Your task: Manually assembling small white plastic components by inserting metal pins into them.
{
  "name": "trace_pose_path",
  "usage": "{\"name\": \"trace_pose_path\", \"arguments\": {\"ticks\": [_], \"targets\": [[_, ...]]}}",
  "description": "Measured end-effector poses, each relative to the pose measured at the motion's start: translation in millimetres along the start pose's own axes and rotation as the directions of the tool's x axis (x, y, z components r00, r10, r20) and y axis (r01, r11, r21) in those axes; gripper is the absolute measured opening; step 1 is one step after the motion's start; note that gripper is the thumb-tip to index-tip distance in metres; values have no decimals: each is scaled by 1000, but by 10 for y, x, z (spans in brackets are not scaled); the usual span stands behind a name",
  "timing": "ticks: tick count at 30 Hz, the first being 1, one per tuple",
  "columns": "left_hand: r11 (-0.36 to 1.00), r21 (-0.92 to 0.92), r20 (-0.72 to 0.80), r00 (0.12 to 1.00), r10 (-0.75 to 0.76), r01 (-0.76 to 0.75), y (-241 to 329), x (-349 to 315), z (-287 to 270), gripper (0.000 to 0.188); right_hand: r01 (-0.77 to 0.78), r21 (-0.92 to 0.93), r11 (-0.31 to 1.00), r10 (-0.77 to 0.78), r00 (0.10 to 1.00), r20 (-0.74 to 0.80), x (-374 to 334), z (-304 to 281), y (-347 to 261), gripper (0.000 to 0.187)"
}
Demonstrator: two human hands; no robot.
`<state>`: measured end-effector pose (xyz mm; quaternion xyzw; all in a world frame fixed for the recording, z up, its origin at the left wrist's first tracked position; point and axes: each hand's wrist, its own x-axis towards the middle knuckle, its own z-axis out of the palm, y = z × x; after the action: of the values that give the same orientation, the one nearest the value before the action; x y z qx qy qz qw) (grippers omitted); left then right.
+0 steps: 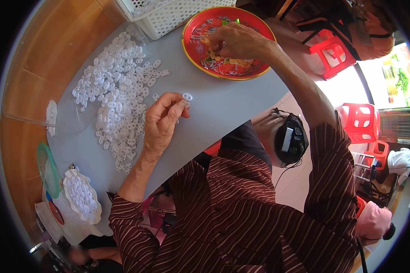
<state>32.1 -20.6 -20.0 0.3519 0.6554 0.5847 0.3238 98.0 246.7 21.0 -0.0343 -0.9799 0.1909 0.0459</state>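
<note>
Head view: a white two-holed piece (187, 97) is clamped between thumb and fingertips of the left hand (161, 119), apparently by its edge so that the holes are left uncovered. Just left of this grip lies a pile of similar pieces (118, 86), presumably for short reach; beyond it, up and right, the right hand (242, 40) reaches into a red tray (209, 14), whose rim probably confines the silvery slivers (232, 70). Whether its fingertips close on one cannot be told; a white basket (168, 22), farthest from the grip, is cut off above.

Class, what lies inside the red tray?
In the red tray, small grey slender pieces lie scattered over printed flowers; whatever lies beneath the right hand is covered.
</note>
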Motion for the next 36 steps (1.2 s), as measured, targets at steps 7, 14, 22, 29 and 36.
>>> {"name": "trace_pose_path", "arguments": {"ticks": [7, 14, 22, 29, 36], "targets": [[1000, -6, -15, 1000, 16, -16, 25, 7, 36, 14, 155, -16, 988, -156, 979, -131, 103, 153, -49, 4], [999, -34, 4, 999, 40, -40, 69, 36, 82, 12, 73, -228, 971, -67, 997, 30, 62, 1, -205, 7], [1000, -29, -22, 1000, 3, -4, 17, -21, -9, 12, 14, -297, 955, -17, 1000, -7, 143, 86, -216, 10], [999, -33, -10, 1000, 3, -3, 65, 1, 54, 12, -10, -355, 935, 9, 1000, -3, 162, 42, -291, 13], [998, -63, -45, 999, 2, -5, -53, -1, 1, 15, 47, -262, 964, -56, 998, -28, 186, 85, -198, 16]]}}
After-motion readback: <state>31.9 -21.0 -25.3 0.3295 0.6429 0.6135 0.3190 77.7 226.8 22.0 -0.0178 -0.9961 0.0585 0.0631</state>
